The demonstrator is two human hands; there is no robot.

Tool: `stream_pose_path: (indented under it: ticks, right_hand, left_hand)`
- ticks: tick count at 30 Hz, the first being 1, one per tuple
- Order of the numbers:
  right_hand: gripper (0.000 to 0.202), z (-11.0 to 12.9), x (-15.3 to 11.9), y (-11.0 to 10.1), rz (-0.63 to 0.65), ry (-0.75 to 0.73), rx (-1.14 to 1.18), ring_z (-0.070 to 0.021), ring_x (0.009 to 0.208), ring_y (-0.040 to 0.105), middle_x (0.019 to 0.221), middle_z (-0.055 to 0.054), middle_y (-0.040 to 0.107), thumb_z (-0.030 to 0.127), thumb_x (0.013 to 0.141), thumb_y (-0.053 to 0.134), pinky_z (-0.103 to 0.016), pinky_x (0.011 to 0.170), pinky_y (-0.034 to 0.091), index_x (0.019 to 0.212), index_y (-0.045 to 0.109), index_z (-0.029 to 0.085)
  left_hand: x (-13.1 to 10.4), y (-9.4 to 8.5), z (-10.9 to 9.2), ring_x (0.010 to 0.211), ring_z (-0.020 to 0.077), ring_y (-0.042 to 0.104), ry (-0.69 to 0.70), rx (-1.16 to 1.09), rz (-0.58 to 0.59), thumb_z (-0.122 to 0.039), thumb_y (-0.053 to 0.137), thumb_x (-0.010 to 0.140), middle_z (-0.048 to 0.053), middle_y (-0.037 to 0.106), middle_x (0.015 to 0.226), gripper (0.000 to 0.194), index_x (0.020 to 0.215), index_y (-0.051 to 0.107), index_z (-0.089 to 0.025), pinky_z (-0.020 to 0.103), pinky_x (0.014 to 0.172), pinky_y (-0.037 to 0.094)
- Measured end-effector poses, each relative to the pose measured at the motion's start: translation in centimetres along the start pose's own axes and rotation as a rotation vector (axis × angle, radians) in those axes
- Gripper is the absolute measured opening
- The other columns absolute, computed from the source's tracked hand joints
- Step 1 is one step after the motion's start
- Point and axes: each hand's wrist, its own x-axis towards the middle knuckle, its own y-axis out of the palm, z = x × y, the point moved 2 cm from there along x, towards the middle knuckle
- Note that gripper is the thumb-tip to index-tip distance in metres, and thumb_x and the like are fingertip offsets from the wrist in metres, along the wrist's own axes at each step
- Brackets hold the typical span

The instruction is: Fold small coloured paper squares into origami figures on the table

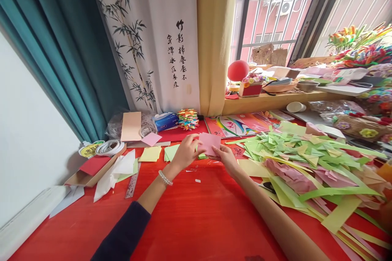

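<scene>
Both hands hold one square of pink paper (209, 143) above the red table (196, 212). My left hand (189, 149), with a beaded bracelet at the wrist, pinches its left edge. At the lower right corner, the fingers of my right hand (226, 156) are closed on the same paper. Yellow squares (150, 154) and green squares (170, 153) lie to the left of my left hand. Another pink square (151, 139) rests farther back on the left.
A large heap of green folded strips (284, 147) covers the right side. At the left are a cardboard tray (88, 179) and a ruler (132, 183). A multicoloured paper ball (188, 119) and a blue packet (166, 121) stand at the back.
</scene>
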Motion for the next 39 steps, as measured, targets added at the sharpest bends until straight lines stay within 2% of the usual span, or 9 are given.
stream_pose_path:
  ticks: [5, 12, 15, 19, 23, 27, 31, 35, 39]
  right_hand:
    - [0.04, 0.0, -0.2, 0.5, 0.021, 0.005, 0.037, -0.0213, 0.073, 0.066, 0.082, -0.006, 0.067, 0.043, 0.069, 0.064, -0.032, 0.064, 0.056, 0.095, 0.061, 0.013]
    - [0.035, 0.5, -1.0, 1.5, 0.092, 0.034, 0.005, -0.0185, 0.064, 0.067, 0.071, -0.005, 0.065, 0.047, 0.082, 0.047, -0.029, 0.057, 0.055, 0.094, 0.055, 0.016]
    - [0.032, 1.2, -1.5, 2.4, 0.182, 0.07, -0.051, -0.0151, 0.053, 0.065, 0.066, -0.004, 0.064, 0.047, 0.082, 0.046, -0.025, 0.052, 0.052, 0.088, 0.052, 0.015]
    - [0.035, 2.4, -2.7, 4.1, 0.3, 0.111, -0.185, -0.0102, 0.041, 0.057, 0.058, -0.004, 0.063, 0.049, 0.083, 0.04, -0.02, 0.043, 0.045, 0.076, 0.046, 0.015]
    - [0.039, 2.6, -4.3, 6.0, 0.396, 0.131, -0.401, -0.009, 0.039, 0.054, 0.056, -0.003, 0.063, 0.048, 0.087, 0.027, -0.018, 0.041, 0.041, 0.073, 0.045, 0.017]
    - [0.036, 1.5, -5.8, 7.2, 0.445, 0.149, -0.773, -0.0121, 0.041, 0.054, 0.045, -0.002, 0.058, 0.037, 0.082, 0.041, -0.021, 0.045, 0.039, 0.053, 0.045, 0.017]
    - [0.034, 0.9, -6.4, 7.5, 0.361, 0.093, -1.15, -0.0227, 0.065, 0.061, 0.057, -0.008, 0.062, 0.031, 0.07, 0.059, -0.027, 0.056, 0.038, 0.042, 0.046, 0.017]
    - [0.035, 1.2, -6.1, 7.1, 0.345, 0.053, -1.346, -0.0228, 0.063, 0.061, 0.06, -0.008, 0.063, 0.044, 0.071, 0.057, -0.025, 0.052, 0.033, 0.048, 0.056, 0.018]
    - [0.047, 1.6, -5.2, 6.2, 0.254, 0.019, -1.469, -0.0219, 0.066, 0.061, 0.066, -0.009, 0.065, 0.047, 0.086, 0.035, -0.025, 0.051, 0.032, 0.062, 0.064, 0.019]
  left_hand:
    - [-0.1, 0.4, 2.2, 0.08, 0.0189, 0.061, -0.276, -0.247, -0.063, -0.038, 0.049, 0.083, 0.009, 0.062, 0.087, 0.033, 0.105, 0.047, -0.013, 0.031, 0.069, 0.049]
    - [-0.2, -0.1, 1.2, 0.078, 0.017, 0.06, -0.382, -0.496, -0.018, -0.043, 0.052, 0.078, 0.009, 0.064, 0.089, 0.035, 0.093, 0.057, -0.012, 0.026, 0.067, 0.047]
    - [-0.5, -1.7, 0.3, 0.068, 0.0154, 0.058, -0.42, -0.526, 0.03, -0.048, 0.051, 0.076, 0.006, 0.064, 0.079, 0.037, 0.085, 0.06, -0.013, 0.025, 0.059, 0.045]
    - [-2.0, -5.3, 0.0, 0.057, 0.0121, 0.051, -0.501, -0.455, 0.045, -0.045, 0.057, 0.071, 0.001, 0.057, 0.067, 0.031, 0.075, 0.058, -0.014, 0.021, 0.049, 0.038]
    - [-5.2, -7.8, 0.2, 0.061, 0.0128, 0.052, -0.583, -0.38, 0.109, -0.041, 0.056, 0.071, 0.0, 0.057, 0.068, 0.026, 0.078, 0.056, -0.017, 0.022, 0.054, 0.039]
    - [-9.3, -6.4, 0.7, 0.058, 0.0139, 0.051, -0.678, -0.217, 0.205, -0.036, 0.055, 0.069, -0.001, 0.056, 0.062, 0.018, 0.07, 0.054, -0.018, 0.023, 0.052, 0.037]
    - [-11.6, -4.3, 1.2, 0.058, 0.0173, 0.049, -0.699, 0.026, 0.264, -0.036, 0.058, 0.065, -0.001, 0.052, 0.058, 0.021, 0.057, 0.046, -0.02, 0.025, 0.05, 0.033]
    - [-9.7, -4.2, 1.8, 0.08, 0.0248, 0.054, -0.583, 0.186, 0.277, -0.041, 0.064, 0.061, 0.005, 0.057, 0.083, 0.025, 0.075, 0.054, -0.021, 0.029, 0.062, 0.038]
    - [-6.2, -4.2, 3.8, 0.105, 0.0266, 0.049, -0.435, 0.271, 0.284, -0.044, 0.056, 0.074, 0.01, 0.051, 0.117, 0.04, 0.106, 0.051, -0.021, 0.032, 0.082, 0.039]
